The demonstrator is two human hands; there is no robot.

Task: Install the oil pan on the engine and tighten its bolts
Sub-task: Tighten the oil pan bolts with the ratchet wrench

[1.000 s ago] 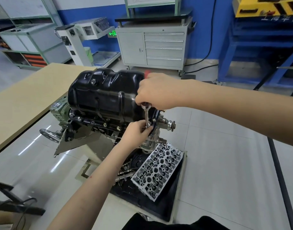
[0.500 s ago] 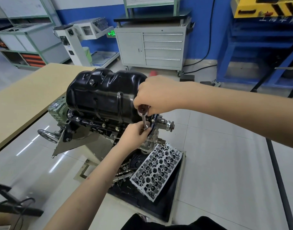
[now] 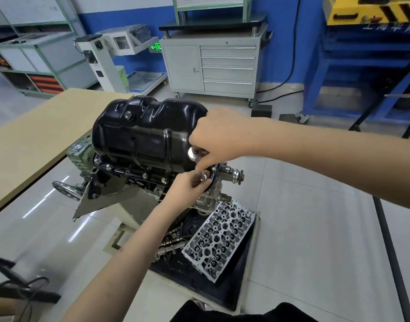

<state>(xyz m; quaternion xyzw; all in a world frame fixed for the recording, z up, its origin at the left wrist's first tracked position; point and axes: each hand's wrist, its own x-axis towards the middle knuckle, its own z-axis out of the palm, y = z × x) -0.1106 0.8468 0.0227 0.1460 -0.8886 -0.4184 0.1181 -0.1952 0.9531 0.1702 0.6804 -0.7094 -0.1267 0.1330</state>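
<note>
Glossy tiled floor point(image 3: 303, 228), tan table point(image 3: 36, 140), grey cabinet point(image 3: 213, 66), hands gripping ratchet point(image 3: 194, 153) at oil pan point(image 3: 143, 133)

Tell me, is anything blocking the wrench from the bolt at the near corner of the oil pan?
Nothing visible does. The right hand grips the wrench beside the oil pan, and the left hand pinches its lower end at the pan's edge. The bolt itself is hidden behind the fingers.

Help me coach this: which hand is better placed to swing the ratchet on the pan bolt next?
Probably the right hand: it grips the ratchet at the oil pan corner. The left hand pinches the socket extension low at the bolt, so it suits steadying.
</note>
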